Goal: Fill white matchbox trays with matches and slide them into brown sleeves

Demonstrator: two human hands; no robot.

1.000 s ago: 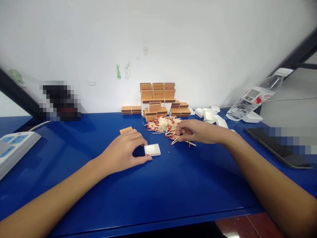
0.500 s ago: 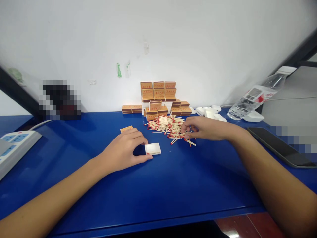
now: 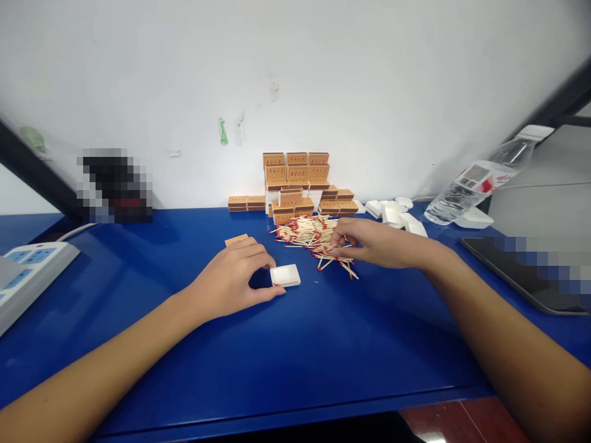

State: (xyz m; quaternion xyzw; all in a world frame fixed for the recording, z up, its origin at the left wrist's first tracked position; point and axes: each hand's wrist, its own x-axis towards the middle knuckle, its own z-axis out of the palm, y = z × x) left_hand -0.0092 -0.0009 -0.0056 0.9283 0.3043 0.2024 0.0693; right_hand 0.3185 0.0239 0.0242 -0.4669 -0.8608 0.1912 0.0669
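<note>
My left hand (image 3: 240, 272) is closed on the left end of a small white matchbox tray (image 3: 289, 276), thumb in front and fingers behind. Along the tray's near side lies at least one match. An orange matchbox sleeve (image 3: 235, 240) lies behind my left hand and is partly covered by it. To the right, a loose heap of red-tipped matches (image 3: 307, 231) spreads over the table. At the heap's right side my right hand (image 3: 364, 241) pinches matches between thumb and fingers; how many is hidden.
Matchboxes (image 3: 297, 172) are stacked against the wall behind the heap. White trays (image 3: 392, 214) lie at the back right, near a leaning plastic bottle (image 3: 480, 178). A dark phone (image 3: 517, 277) rests at right, a power strip (image 3: 37, 271) at left on the blue table (image 3: 295, 351).
My right hand has shifted slightly left and deeper into the match heap, and a few matches at its near edge have moved. My left hand and the tray stay in place.
</note>
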